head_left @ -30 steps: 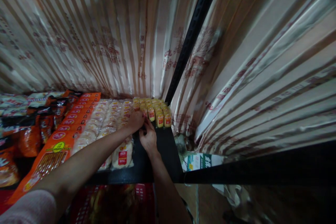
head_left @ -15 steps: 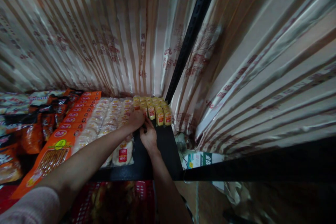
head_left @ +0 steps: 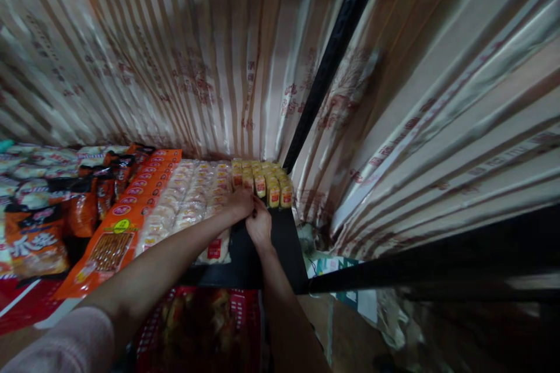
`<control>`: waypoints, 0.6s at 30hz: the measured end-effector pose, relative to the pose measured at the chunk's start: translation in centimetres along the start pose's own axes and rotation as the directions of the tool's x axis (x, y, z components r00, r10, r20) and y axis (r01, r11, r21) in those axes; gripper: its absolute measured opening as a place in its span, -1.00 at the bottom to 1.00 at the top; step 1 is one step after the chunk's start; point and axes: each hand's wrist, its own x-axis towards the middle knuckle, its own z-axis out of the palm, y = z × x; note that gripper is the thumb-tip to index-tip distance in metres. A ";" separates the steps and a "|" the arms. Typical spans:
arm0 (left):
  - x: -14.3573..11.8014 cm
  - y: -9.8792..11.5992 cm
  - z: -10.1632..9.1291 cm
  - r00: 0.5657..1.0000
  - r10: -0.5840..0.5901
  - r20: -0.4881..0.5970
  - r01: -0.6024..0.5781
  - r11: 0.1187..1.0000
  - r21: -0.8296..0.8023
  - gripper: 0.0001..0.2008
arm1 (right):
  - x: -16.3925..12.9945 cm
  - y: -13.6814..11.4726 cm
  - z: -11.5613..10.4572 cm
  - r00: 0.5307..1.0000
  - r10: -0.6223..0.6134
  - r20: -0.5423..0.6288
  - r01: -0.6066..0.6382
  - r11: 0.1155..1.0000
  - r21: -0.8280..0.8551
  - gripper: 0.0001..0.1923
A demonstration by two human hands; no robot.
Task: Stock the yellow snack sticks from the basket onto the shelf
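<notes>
Yellow blocky packets [head_left: 273, 193] near hands [head_left: 259, 225]

From where I stand, pale, glossy sheeting [head_left: 210, 41] hangs in tight pleats all along the back, printed with reddish-brown characters and little drawings, and more pleated sheeting [head_left: 437, 116] closes off the right side past a dark slotted metal post [head_left: 332, 52] at the corner. A black shelf [head_left: 284, 250] meets the foot of that post, with a dark beam [head_left: 437, 250] running off to the right. The light is dim, and low down brownish floor [head_left: 350, 332] shows, crossed by a pale line, before the lower right sinks into shadow.
</notes>
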 end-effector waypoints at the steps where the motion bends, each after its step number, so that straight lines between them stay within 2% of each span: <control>1: -0.5 0.0 0.2 1.000 0.019 0.002 -0.019 0.999 -0.028 -0.70 | -0.1 0.1 -0.3 1.000 -0.001 0.006 0.001 1.000 0.004 -0.66; 4: -2.1 0.2 0.5 0.999 0.040 -0.004 -0.040 0.995 -0.090 -0.72 | -0.8 0.2 -1.1 0.999 -0.025 0.025 0.025 1.000 0.015 -0.70; 7: -4.0 0.9 0.8 1.000 -0.015 0.021 0.018 0.994 -0.105 -0.73 | -2.1 0.3 -1.6 0.997 -0.076 0.028 0.075 0.997 0.020 -0.69; 12: -7.7 1.8 1.4 1.000 0.000 0.014 0.003 0.986 -0.165 -0.71 | -5.1 -0.2 -2.4 0.996 -0.060 -0.073 0.061 0.998 0.018 -0.69; 16: -10.9 1.5 2.0 1.000 0.008 0.006 -0.006 0.967 -0.253 -0.66 | -7.5 -1.0 -3.3 0.997 -0.081 -0.011 0.081 0.996 0.021 -0.69; 18: -12.5 1.0 2.3 1.000 0.021 0.012 -0.016 0.948 -0.318 -0.66 | -9.2 -1.2 -3.7 0.995 -0.088 -0.036 0.089 0.996 0.004 -0.70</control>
